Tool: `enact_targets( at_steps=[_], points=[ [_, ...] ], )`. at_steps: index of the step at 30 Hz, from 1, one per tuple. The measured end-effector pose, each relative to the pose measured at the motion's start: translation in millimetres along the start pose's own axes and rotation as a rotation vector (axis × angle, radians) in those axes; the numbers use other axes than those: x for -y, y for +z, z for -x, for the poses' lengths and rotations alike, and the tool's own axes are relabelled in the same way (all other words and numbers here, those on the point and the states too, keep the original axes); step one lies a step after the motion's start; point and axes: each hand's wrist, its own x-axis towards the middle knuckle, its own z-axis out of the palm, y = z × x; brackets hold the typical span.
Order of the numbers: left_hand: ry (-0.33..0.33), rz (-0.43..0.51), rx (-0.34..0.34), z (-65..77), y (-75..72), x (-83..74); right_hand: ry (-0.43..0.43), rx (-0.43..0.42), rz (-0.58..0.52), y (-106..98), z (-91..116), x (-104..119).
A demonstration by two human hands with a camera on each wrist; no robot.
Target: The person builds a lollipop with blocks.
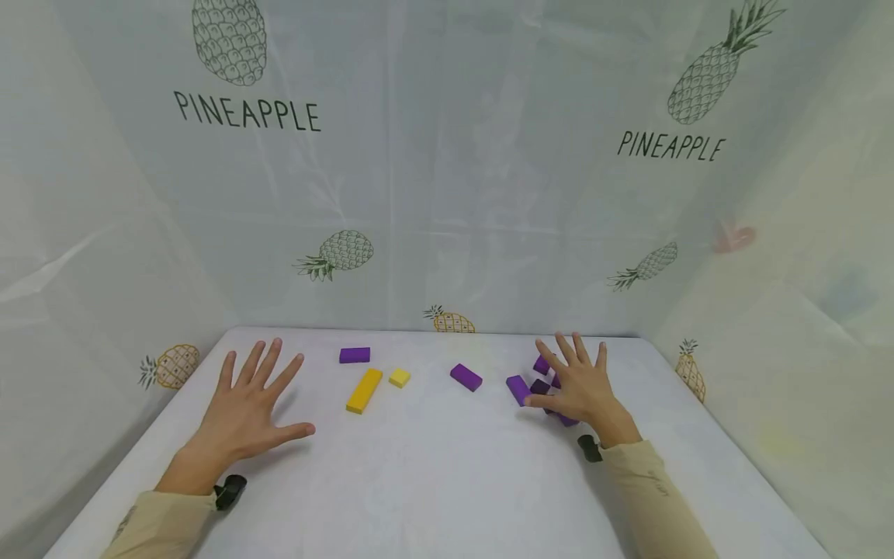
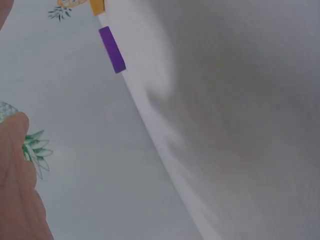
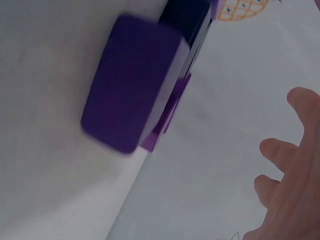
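Fingers spread wide, my left hand (image 1: 240, 419) hovers over the left of the white table and holds nothing. Nearest to it are a flat purple block (image 1: 355, 355) and a long orange-yellow block (image 1: 364, 390); a small pale yellow block (image 1: 400, 377) lies beside the long one. My right hand (image 1: 585, 388), also spread and holding nothing, is above a cluster of purple blocks and partly hides it. A dark block (image 1: 540, 387) shows between its thumb and fingers, with a purple block (image 1: 518, 390) by the thumb tip. In the right wrist view, a large purple block (image 3: 132, 82) is closest.
Another purple block (image 1: 466, 377) lies apart near the middle of the table (image 1: 419, 481). A pale sheet (image 1: 503, 194) printed with pineapples rises behind the table's back edge and at both sides. Each wrist wears a dark band, such as the left band (image 1: 230, 491).
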Motion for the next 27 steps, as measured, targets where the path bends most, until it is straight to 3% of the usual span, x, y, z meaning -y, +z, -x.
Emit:
enact_targets(
  at_steps=[8,14,21,27],
  points=[
    [0.011,0.01,0.031,-10.7,6.7,-17.3,-0.08,-0.033,0.003,3.4,-19.5,31.6],
    [0.016,0.031,0.054,-23.6,9.9,-31.9,-0.146,-0.013,-0.005,4.4,-36.7,59.4],
    [0.026,0.14,0.111,-32.8,11.6,-51.5,-0.201,0.04,-0.068,6.1,-49.8,92.6],
    [0.02,0.291,0.188,-42.7,7.4,-70.2,-0.231,0.095,-0.154,11.8,-59.3,115.9]
  ],
)
